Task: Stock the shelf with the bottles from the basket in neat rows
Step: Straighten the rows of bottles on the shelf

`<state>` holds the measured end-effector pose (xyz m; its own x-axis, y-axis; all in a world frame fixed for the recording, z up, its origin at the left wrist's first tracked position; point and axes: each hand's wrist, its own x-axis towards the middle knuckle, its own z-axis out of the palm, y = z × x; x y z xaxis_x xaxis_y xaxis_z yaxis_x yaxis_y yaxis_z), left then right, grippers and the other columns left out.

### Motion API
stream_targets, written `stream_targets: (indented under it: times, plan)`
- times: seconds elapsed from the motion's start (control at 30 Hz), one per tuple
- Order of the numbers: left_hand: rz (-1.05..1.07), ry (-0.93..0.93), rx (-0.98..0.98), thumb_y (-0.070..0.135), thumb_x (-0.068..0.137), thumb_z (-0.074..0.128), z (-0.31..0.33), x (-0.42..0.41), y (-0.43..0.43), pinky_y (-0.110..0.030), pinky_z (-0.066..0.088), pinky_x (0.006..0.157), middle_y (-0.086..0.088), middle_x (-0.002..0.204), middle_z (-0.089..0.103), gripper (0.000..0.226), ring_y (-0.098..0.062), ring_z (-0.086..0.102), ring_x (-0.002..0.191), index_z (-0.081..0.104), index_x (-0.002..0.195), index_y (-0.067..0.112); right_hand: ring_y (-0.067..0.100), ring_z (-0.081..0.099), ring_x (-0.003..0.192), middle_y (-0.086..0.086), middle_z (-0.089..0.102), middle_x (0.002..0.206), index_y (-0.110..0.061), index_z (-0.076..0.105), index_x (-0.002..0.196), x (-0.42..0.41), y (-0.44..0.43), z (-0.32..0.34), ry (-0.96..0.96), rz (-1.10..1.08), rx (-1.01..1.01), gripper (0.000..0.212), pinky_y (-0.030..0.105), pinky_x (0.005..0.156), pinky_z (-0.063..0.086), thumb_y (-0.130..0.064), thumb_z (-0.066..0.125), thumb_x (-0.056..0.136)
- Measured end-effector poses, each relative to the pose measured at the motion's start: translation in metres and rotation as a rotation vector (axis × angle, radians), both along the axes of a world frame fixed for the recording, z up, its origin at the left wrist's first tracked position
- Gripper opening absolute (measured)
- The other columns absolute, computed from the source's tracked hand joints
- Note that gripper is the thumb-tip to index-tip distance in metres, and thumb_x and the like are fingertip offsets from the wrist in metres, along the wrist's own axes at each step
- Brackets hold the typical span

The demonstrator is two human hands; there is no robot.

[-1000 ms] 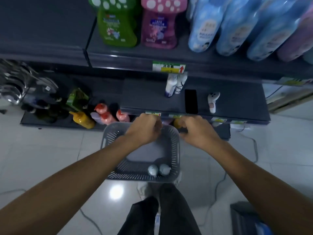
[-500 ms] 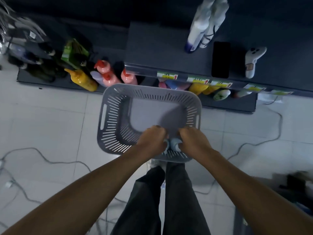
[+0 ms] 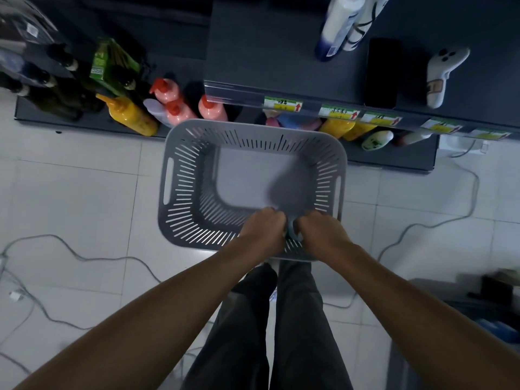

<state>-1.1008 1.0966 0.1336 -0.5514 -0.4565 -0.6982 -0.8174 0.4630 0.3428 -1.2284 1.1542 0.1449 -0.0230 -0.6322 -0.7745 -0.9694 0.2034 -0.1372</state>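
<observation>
The grey slotted basket [image 3: 184, 192] sat on the pale tiled floor [image 3: 84, 192], its far rim close up against the foot of the dark shelf [image 3: 267, 52]. The person stood over it with both arms reaching down into its near side. The left grip [image 3: 263, 229] and the right grip [image 3: 323, 232] were knuckles-up and almost touching, fingers curled tight just inside the near wall. Between them only a sliver of a pale bottle [image 3: 292, 233], blue-green, could be seen. Each grip was closed in against it from its own side. From where I stood I could not tell whether one bottle or more lay under those fingers. The basket's floor beyond the grips showed only bare grey plastic and a shadow.

Up on the shelf two white bottles [image 3: 342, 26] stood side by side towards the back. To their right lay a black phone [image 3: 382, 71], and further right a white controller [image 3: 441, 77]. Yellow-and-green price labels [image 3: 282, 104] ran along the shelf's front edge. On the bottom level, left of the basket, were a yellow bottle [image 3: 132, 118], pink pump bottles [image 3: 168, 92], a green carton [image 3: 112, 63] and dark glass bottles [image 3: 42, 88]. Grey cables [image 3: 84, 258] trailed across the tiles on both sides, and the person's dark trousers [image 3: 295, 319] showed below the arms.
</observation>
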Motion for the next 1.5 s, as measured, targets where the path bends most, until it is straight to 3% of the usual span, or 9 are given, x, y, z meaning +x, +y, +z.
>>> stream_targets:
  times: [0.37, 0.57, 0.8, 1.0, 1.13, 1.27, 1.4, 1.5]
  plan:
    - [-0.037, 0.052, -0.082, 0.005, 0.084, 0.070, 0.028, -0.004, -0.010, -0.038, 0.046, 0.083, -0.015, 0.115, 0.061, 0.025, -0.034, 0.062, 0.107, 0.061, 0.107, 0.008, 0.033, 0.063, 0.112, 0.009, 0.057, 0.123, -0.017, 0.064, 0.122, -0.003, -0.010, 0.024, 0.009, -0.037, -0.101, 0.039, 0.040, 0.089, 0.052, -0.012, 0.073, 0.083]
    - [-0.087, 0.082, -0.201, 0.008, 0.089, 0.067, 0.072, -0.013, -0.029, -0.044, 0.054, 0.087, -0.014, 0.116, 0.059, 0.027, -0.036, 0.064, 0.105, 0.064, 0.116, 0.009, 0.032, 0.066, 0.104, 0.007, 0.058, 0.123, -0.023, 0.064, 0.117, -0.013, -0.022, 0.063, 0.048, -0.075, -0.275, 0.033, 0.039, 0.082, 0.053, -0.025, 0.072, 0.085]
    - [-0.270, 0.072, -0.336, 0.011, 0.090, 0.071, 0.140, -0.032, -0.060, -0.042, 0.052, 0.089, -0.015, 0.123, 0.062, 0.035, -0.036, 0.064, 0.112, 0.063, 0.124, 0.008, 0.031, 0.066, 0.100, 0.005, 0.064, 0.113, -0.024, 0.064, 0.109, -0.031, -0.041, 0.123, 0.168, -0.041, -0.391, 0.026, 0.036, 0.073, 0.048, -0.024, 0.069, 0.083]
    - [-0.321, 0.114, -0.439, 0.021, 0.083, 0.079, 0.206, -0.045, -0.081, -0.039, 0.050, 0.076, -0.015, 0.114, 0.066, 0.035, -0.038, 0.067, 0.103, 0.070, 0.114, 0.009, 0.030, 0.067, 0.096, 0.003, 0.066, 0.108, -0.029, 0.069, 0.108, -0.054, -0.051, 0.187, 0.224, -0.069, -0.490, 0.033, 0.032, 0.067, 0.041, -0.025, 0.073, 0.075]
    - [-0.272, 0.181, -0.457, 0.026, 0.076, 0.086, 0.254, -0.057, -0.094, -0.037, 0.052, 0.070, -0.015, 0.104, 0.066, 0.037, -0.036, 0.067, 0.092, 0.073, 0.108, 0.013, 0.027, 0.064, 0.086, -0.004, 0.060, 0.093, -0.033, 0.070, 0.103, -0.071, -0.051, 0.234, 0.193, -0.097, -0.593, 0.031, 0.031, 0.061, 0.038, -0.024, 0.071, 0.073]
    - [-0.262, 0.247, -0.463, 0.026, 0.072, 0.090, 0.296, -0.073, -0.103, -0.041, 0.059, 0.074, -0.011, 0.099, 0.066, 0.039, -0.030, 0.066, 0.085, 0.074, 0.106, 0.015, 0.026, 0.063, 0.086, -0.003, 0.066, 0.090, -0.031, 0.072, 0.095, -0.090, -0.049, 0.278, 0.134, -0.172, -0.674, 0.028, 0.029, 0.062, 0.040, -0.024, 0.072, 0.069]
    - [-0.323, 0.313, -0.512, 0.029, 0.072, 0.091, 0.332, -0.092, -0.106, -0.040, 0.058, 0.081, -0.009, 0.104, 0.070, 0.045, -0.029, 0.067, 0.095, 0.074, 0.112, 0.016, 0.024, 0.064, 0.085, -0.004, 0.070, 0.091, -0.029, 0.073, 0.095, -0.109, -0.049, 0.323, 0.092, -0.207, -0.707, 0.027, 0.033, 0.067, 0.052, -0.026, 0.076, 0.068]
    - [-0.380, 0.348, -0.561, 0.032, 0.072, 0.090, 0.359, -0.107, -0.105, -0.041, 0.058, 0.082, -0.007, 0.103, 0.072, 0.044, -0.028, 0.067, 0.096, 0.074, 0.111, 0.018, 0.021, 0.064, 0.088, -0.005, 0.070, 0.094, -0.028, 0.075, 0.097, -0.124, -0.046, 0.351, 0.094, -0.194, -0.756, 0.030, 0.034, 0.069, 0.053, -0.028, 0.078, 0.068]
